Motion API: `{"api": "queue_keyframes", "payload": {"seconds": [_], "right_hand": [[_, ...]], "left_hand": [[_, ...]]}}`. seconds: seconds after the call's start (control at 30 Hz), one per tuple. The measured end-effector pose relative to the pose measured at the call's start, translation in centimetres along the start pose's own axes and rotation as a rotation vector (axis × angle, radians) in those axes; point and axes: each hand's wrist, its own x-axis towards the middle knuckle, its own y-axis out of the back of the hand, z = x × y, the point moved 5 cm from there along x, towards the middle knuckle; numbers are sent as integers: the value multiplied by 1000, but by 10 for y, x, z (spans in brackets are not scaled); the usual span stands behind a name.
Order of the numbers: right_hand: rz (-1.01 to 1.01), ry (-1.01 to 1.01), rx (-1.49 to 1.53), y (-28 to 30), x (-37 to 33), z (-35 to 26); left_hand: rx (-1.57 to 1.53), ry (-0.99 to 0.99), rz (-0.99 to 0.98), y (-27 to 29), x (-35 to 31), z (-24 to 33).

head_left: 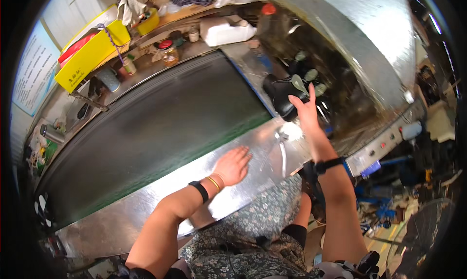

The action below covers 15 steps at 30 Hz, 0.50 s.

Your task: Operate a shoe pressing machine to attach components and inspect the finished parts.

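Observation:
My left hand (232,166) lies flat on the shiny metal ledge (141,201), its fingers stretched and nothing in them. On the right, my right hand (306,109) is at a black shoe-like piece (284,95) with a pale grey-green tab. Its thumb and index finger lie at the piece's right side; the other fingers are hidden. More dark pieces with grey-green parts (311,75) sit just beyond that hand. A slim metal tool (283,155) rests on the ledge between my hands.
A dark conveyor belt (160,123) with a green near edge runs along the ledge. Black-and-white pieces (43,206) lie at its far left end. Behind stand a yellow bin (90,50), a red-lidded jar (169,54) and a white container (226,30). A metal hood (369,26) overhangs the right.

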Motion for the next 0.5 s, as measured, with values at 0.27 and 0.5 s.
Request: {"api": "queue_keyframes", "payload": {"seconds": [0.27,0.5], "right_hand": [[0,168,-1140,-74,165,73],[372,-183,-906,-90,259,104]], "left_hand": [[-96,78,-106,4,6,-5],[-96,96,-123,7,10,-7]]}}
